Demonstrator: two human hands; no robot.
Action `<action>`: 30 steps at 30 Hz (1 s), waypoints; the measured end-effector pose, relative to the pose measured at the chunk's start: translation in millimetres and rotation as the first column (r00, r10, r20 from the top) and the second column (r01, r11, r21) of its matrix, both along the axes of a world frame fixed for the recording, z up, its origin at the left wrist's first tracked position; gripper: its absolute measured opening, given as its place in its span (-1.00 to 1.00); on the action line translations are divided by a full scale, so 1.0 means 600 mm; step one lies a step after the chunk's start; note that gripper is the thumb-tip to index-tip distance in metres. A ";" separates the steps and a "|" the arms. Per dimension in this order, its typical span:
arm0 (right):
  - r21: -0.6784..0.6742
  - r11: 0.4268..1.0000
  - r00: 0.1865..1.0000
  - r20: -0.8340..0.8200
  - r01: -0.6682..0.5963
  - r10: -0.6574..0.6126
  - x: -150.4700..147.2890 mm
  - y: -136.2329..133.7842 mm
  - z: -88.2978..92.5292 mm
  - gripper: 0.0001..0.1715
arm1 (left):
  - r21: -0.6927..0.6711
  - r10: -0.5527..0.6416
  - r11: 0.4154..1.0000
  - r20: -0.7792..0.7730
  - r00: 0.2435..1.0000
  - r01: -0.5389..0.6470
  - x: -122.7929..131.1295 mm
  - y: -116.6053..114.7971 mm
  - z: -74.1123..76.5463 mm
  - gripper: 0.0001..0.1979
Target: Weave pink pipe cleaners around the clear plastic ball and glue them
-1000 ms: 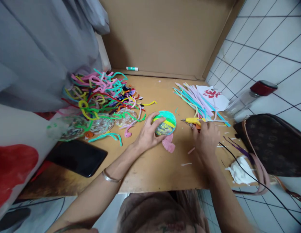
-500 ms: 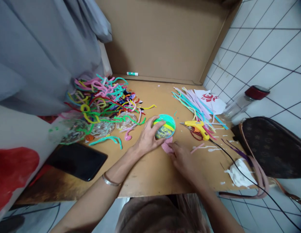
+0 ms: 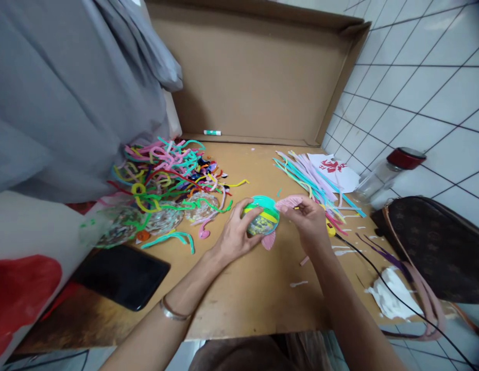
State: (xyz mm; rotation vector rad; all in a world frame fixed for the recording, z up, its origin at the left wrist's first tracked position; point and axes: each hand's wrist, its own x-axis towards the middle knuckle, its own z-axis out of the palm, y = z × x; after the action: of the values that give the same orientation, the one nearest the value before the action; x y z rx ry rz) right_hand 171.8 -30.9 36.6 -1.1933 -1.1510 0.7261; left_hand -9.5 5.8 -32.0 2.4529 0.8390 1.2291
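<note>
A round disc (image 3: 264,215) banded in teal, green and yellow lies on the table, its lower part mottled. My left hand (image 3: 237,230) grips it from the left, with fingers over its face and the thumb at its lower edge. A pink leaf-shaped piece (image 3: 268,240) juts from the disc's bottom edge. Between its thumb and fingers, my right hand (image 3: 308,219) holds a second pink piece (image 3: 289,202) close to the disc's upper right edge. The yellow glue gun (image 3: 330,227) is mostly hidden behind my right hand.
Tangled pipe cleaners (image 3: 166,170) and clear woven discs (image 3: 162,219) are on the left, above a black phone (image 3: 123,275). Straight pipe cleaners (image 3: 305,175), a glass bottle (image 3: 378,178), a brown bag (image 3: 432,247), crumpled tissue (image 3: 392,293) and a black cord (image 3: 378,268) are at right.
My right hand has moved up and right from the lower pink piece and now holds another pink piece. My left hand still grips the disc. The whole view has shifted slightly.
</note>
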 end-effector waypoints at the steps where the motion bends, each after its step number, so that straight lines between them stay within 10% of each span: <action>1: 0.010 1.000 1.000 -0.008 0.000 0.000 0.001 0.010 -0.003 -0.85 | 0.006 0.001 1.000 0.000 1.000 -0.001 0.000 0.000 0.000 -0.46; 17: -0.027 0.998 0.997 0.049 -0.062 0.063 0.001 0.018 -0.027 -0.80 | 0.003 0.007 1.000 0.011 1.000 -0.007 0.002 0.000 -0.003 -0.45; 30: 0.073 0.997 0.897 0.441 -0.008 -0.025 0.003 0.012 -0.024 -0.89 | 0.019 0.001 1.000 0.015 1.000 -0.002 0.001 0.000 -0.006 -0.44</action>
State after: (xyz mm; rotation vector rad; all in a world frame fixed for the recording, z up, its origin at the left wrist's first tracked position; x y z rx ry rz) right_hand 173.4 -23.7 21.9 -1.3396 -1.5329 0.4065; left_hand -8.8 5.9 -35.9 2.4551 0.8293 1.2598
